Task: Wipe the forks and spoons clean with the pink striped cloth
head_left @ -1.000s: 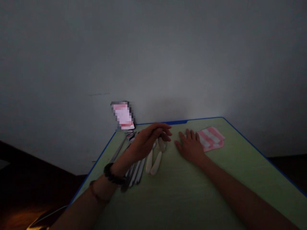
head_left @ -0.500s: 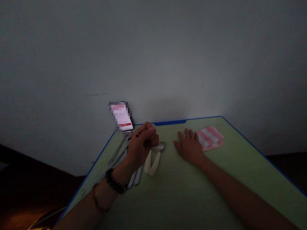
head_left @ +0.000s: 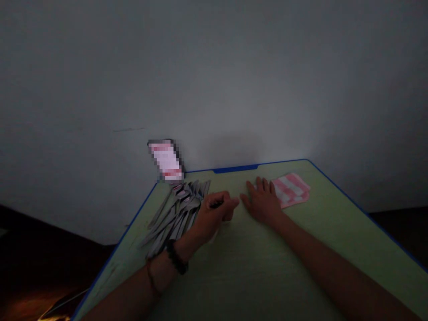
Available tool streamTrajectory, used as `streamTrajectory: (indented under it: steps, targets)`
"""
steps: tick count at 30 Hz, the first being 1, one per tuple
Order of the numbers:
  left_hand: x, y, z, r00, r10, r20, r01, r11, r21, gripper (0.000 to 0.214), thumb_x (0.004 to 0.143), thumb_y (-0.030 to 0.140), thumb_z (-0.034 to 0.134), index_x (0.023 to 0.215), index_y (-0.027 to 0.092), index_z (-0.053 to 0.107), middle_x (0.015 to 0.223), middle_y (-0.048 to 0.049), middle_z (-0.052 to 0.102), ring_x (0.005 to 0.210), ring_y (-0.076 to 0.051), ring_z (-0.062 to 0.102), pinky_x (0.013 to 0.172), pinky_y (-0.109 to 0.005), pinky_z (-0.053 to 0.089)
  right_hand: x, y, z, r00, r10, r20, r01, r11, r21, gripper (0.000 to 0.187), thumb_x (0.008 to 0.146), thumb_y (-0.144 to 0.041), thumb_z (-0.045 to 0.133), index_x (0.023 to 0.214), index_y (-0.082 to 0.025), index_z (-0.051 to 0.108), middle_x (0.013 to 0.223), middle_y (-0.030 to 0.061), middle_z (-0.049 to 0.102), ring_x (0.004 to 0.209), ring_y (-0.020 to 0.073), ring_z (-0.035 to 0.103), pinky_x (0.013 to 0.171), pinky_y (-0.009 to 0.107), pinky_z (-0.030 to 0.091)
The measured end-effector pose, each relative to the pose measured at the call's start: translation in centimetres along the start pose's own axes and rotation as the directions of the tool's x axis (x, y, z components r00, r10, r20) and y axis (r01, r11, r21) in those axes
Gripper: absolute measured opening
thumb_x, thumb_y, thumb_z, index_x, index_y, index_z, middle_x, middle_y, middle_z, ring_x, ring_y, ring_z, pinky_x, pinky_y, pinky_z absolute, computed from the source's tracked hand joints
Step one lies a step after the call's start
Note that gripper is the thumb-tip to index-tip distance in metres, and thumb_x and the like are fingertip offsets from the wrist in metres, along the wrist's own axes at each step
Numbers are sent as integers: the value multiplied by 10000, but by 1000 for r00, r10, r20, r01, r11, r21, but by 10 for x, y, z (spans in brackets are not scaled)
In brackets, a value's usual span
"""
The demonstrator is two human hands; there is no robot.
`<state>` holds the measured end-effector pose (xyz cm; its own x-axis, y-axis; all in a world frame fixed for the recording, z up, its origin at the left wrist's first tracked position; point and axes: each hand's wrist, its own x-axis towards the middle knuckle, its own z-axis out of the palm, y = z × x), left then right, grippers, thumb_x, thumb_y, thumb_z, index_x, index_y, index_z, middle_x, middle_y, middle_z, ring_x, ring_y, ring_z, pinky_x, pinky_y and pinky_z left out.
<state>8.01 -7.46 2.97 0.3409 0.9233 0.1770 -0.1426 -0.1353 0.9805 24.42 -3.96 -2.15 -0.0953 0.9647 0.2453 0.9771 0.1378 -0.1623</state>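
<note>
My left hand [head_left: 217,211], with a dark beaded bracelet at the wrist, is closed over the middle of the table. Whatever its fingers may hold is hidden. Under and behind it, a pale handle [head_left: 213,236] shows only in part. Just left of this hand lies a pile of metal cutlery [head_left: 175,218], with several spoons and long handles overlapping. My right hand [head_left: 264,203] rests flat with fingers spread, partly over a folded pink-and-white checked cloth [head_left: 291,189].
The light green table [head_left: 254,272] has a blue edge and stands against a grey wall [head_left: 234,80]. At its far left corner a phone [head_left: 167,160] with a lit, blurred screen leans on the wall. The room is dim.
My left hand has moved right and a little down, uncovering more of the cutlery pile and covering the pale-handled pieces. My right hand stays on the cloth.
</note>
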Motion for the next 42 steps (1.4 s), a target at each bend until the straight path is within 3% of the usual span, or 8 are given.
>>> streamTrajectory:
  steps: [8, 14, 18, 25, 29, 33, 39, 42]
  targets:
    - [1, 3, 7, 999, -19, 48, 3, 949, 315, 343, 728, 359, 620, 543, 162, 409, 501, 74, 361, 474, -57, 305, 473, -202, 248, 1, 1, -1, 1000, -6, 16, 5, 1000, 16, 606, 853, -527, 272, 1325, -157, 361, 1412, 220, 263, 1297, 374, 211, 1007, 530, 75]
    - [9, -9, -2, 998, -70, -5, 69, 973, 222, 302, 806, 370, 481, 581, 173, 436, 531, 32, 463, 541, -105, 456, 562, -234, 356, 1, 1, 1, 1000, -7, -4, 7, 1000, 18, 616, 850, -536, 271, 1320, -150, 368, 1406, 217, 275, 1294, 375, 214, 1007, 532, 77]
    - [10, -15, -6, 983, -162, 91, 126, 941, 315, 274, 802, 369, 512, 626, 161, 491, 574, 27, 482, 565, -103, 451, 583, -233, 358, 1, 2, 2, 1000, -16, -4, 16, 1000, 26, 609, 850, -525, 287, 1320, -147, 368, 1405, 217, 276, 1293, 374, 215, 1008, 533, 74]
    - [12, -28, -6, 978, -173, 117, 177, 984, -27, 116, 782, 220, 508, 884, 174, 475, 600, 53, 420, 536, -86, 398, 531, -218, 332, 2, 2, 3, 1000, -9, -9, 10, 999, 43, 606, 847, -525, 303, 1315, -147, 372, 1406, 217, 278, 1295, 369, 211, 1007, 538, 71]
    - [14, -35, -11, 974, -131, 184, 168, 966, -199, 520, 600, 11, 535, 1061, 231, 434, 695, 61, 427, 594, -78, 427, 594, -222, 366, 1, 1, 0, 1000, -8, -30, 9, 999, 41, 594, 851, -507, 305, 1304, -132, 388, 1395, 224, 294, 1285, 368, 232, 1004, 538, 102]
    - [12, -37, -14, 976, -92, 198, 135, 966, -218, 593, 595, -21, 553, 1113, 243, 439, 780, 45, 438, 671, -82, 460, 652, -235, 382, -1, -1, -3, 998, -35, -60, 39, 998, 58, 559, 860, -461, 305, 1298, -127, 398, 1372, 213, 343, 1267, 357, 274, 996, 518, 187]
    - [13, -34, -16, 987, -80, 137, 106, 976, -190, 467, 699, 97, 628, 1109, 209, 435, 827, 18, 480, 801, -133, 532, 722, -274, 403, 0, -1, 0, 981, -96, -167, 125, 978, 168, 628, 859, -291, 296, 1394, -27, 99, 1390, 199, 322, 1253, 265, 318, 988, 400, 308]
    - [15, -28, -14, 995, -67, 71, 76, 989, -129, 433, 745, 197, 639, 1118, 186, 421, 866, -9, 524, 832, -155, 553, 759, -299, 412, -5, -1, -5, 966, -159, -202, 189, 972, 137, 587, 853, -245, 293, 1378, -22, 159, 1397, 193, 310, 1285, 265, 262, 1010, 412, 274]
